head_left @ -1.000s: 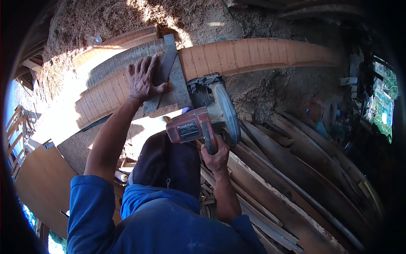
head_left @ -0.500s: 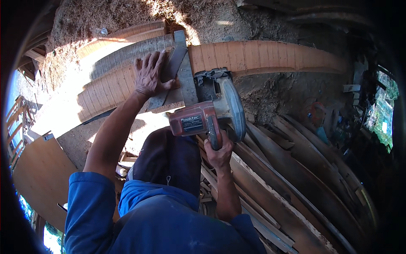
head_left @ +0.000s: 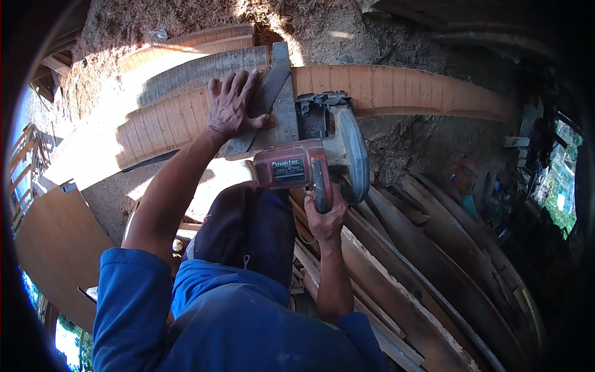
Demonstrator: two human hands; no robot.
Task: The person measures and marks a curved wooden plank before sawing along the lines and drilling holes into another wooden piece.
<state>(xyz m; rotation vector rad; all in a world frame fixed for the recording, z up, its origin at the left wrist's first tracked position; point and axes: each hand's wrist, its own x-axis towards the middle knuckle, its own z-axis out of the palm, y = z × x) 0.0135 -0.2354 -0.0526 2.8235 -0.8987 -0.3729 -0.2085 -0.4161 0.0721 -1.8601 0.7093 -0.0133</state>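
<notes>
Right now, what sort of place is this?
Likely a rough, partly open woodworking area: the right hand grips a red circular saw beside a curved timber, long boards lie at right, and what look like wood shavings litter the ground.

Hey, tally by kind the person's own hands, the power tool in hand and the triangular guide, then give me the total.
Bare hands: 2 (left hand, right hand)
Red circular saw: 1
Triangular wooden guide: 1
Total: 4
</notes>
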